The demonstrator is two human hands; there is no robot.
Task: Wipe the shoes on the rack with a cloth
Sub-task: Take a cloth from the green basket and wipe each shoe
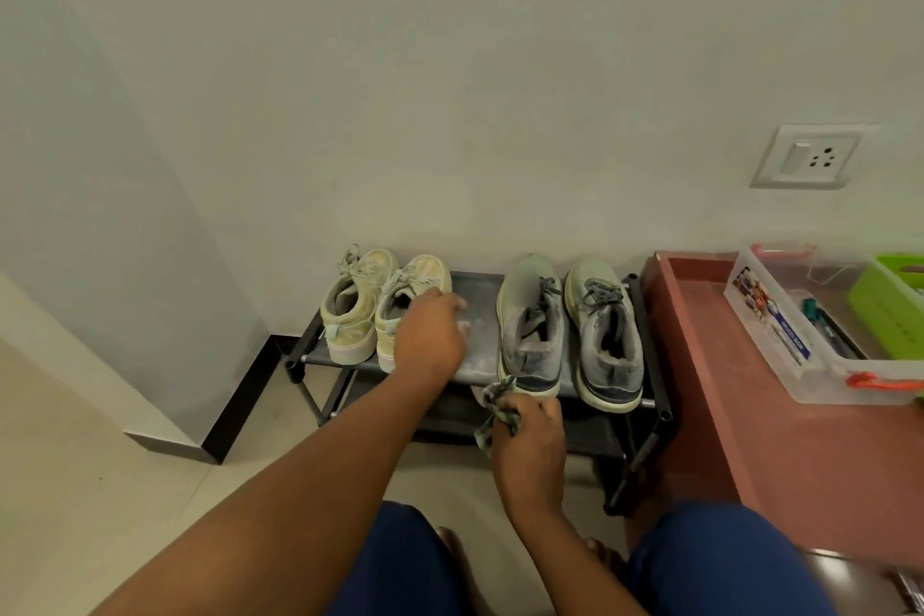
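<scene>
A low black shoe rack (480,340) stands against the wall. On its top shelf are a cream pair, left shoe (350,310) and right shoe (400,295), and a grey pair, left shoe (530,315) and right shoe (607,330). My left hand (430,335) lies over the right cream shoe's outer side, fingers curled down around it beside the dusty shelf top. My right hand (530,445) grips a crumpled grey-green cloth (495,403) at the rack's front edge, just below the heel of the left grey shoe.
A red-brown counter (750,415) stands right of the rack, carrying a clear plastic box (780,340) and a green basket (890,310). A wall socket (810,155) is above it. A wall corner with black skirting (240,405) juts out on the left. My knees in blue are below.
</scene>
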